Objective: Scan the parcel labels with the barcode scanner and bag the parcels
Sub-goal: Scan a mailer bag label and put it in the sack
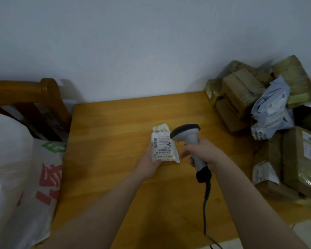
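Note:
A small white parcel [163,144] with a barcode label facing up lies over the middle of the wooden table [115,132]. My left hand [149,160] holds it from underneath at its near left edge. My right hand [203,155] grips the handle of a grey barcode scanner [186,133], whose dark head sits just right of the parcel and points toward the label. The scanner's black cable [206,203] hangs down toward the table's front edge.
A heap of brown cardboard parcels [241,97] and a grey plastic mailer [271,112] fills the table's right side. A large white sack with red print [34,186] stands at the left, beside a wooden chair [48,94]. A wall is behind.

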